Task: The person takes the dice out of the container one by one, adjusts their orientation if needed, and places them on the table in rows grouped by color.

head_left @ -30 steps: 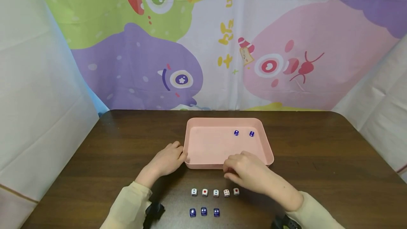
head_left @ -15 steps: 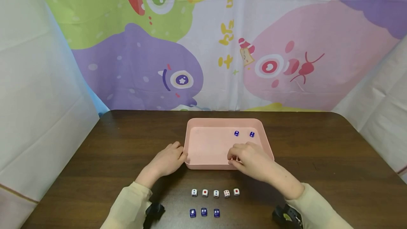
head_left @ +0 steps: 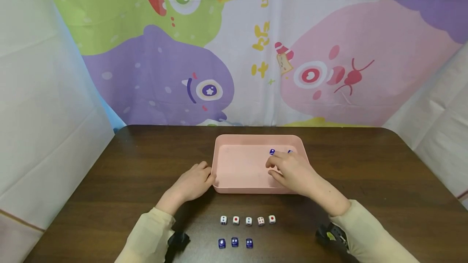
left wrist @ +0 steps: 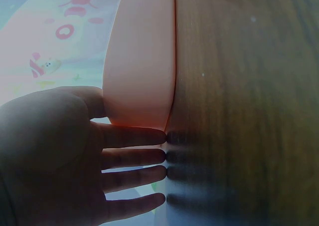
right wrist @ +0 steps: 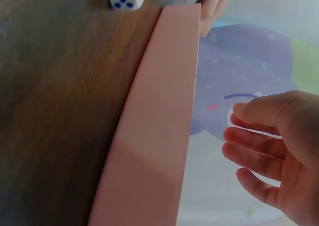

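My left hand (head_left: 193, 182) lies at the left side of a pink tray (head_left: 237, 163). In the left wrist view its fingers are straight with their tips on the table, and the thumb touches the tray's end. Above the tray's right part hovers my right hand (head_left: 295, 173), its fingers loosely bent, with nothing seen between them in the right wrist view. Just beyond its fingers, one blue die (head_left: 272, 151) sits inside the tray. A second blue die (head_left: 290, 151) there is partly hidden by the hand.
On the brown table (head_left: 146, 149), in front of the tray, runs a row of several white dice (head_left: 248, 221). Nearer to me are three blue dice (head_left: 235, 242) in a row. A cartoon-print curtain (head_left: 256, 104) hangs behind the table.
My right hand has moved forward from the tray's front edge to over its inside, close to the two blue dice, and its fingers have spread somewhat. My left hand has stayed put.
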Demonstrator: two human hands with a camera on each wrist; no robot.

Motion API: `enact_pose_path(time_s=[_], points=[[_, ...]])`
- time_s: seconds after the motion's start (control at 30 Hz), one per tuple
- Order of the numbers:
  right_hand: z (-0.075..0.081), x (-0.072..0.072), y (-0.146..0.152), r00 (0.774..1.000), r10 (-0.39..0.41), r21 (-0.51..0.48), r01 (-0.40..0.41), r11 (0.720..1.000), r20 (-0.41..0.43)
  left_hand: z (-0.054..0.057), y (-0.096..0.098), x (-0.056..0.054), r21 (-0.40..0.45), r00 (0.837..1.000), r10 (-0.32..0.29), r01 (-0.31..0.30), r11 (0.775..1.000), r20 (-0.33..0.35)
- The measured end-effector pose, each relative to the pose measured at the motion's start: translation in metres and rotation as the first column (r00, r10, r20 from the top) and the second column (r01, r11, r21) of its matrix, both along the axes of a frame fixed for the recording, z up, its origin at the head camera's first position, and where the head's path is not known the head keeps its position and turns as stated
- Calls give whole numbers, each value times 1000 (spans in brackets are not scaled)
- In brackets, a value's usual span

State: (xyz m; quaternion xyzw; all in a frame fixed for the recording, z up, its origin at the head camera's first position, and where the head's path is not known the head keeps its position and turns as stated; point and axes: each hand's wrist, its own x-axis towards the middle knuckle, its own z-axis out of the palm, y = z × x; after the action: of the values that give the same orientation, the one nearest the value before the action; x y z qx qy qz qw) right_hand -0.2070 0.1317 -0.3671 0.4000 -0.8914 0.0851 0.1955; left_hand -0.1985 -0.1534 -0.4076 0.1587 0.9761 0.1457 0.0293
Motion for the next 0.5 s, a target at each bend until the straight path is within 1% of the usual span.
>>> enact_pose_path(time_s=[0.1,0.17,0.37,0.5], points=[[-1,-6,2,1000,-12,-13,12,1000,-22,1,0,0,1,1000,0,0,1000,-1],[-2,-10,3,999,-29,-19,29,999,-22,1,0,1,1,1000,1,-1,1000,-1],[-5,-20,9,994,-112,-15,112,994,5,2,0,1,3,1000,0,0,1000,-3],[-9,-30,12,993,-121,-22,121,992,18,1,0,1,2,1000,0,0,1000,-1]])
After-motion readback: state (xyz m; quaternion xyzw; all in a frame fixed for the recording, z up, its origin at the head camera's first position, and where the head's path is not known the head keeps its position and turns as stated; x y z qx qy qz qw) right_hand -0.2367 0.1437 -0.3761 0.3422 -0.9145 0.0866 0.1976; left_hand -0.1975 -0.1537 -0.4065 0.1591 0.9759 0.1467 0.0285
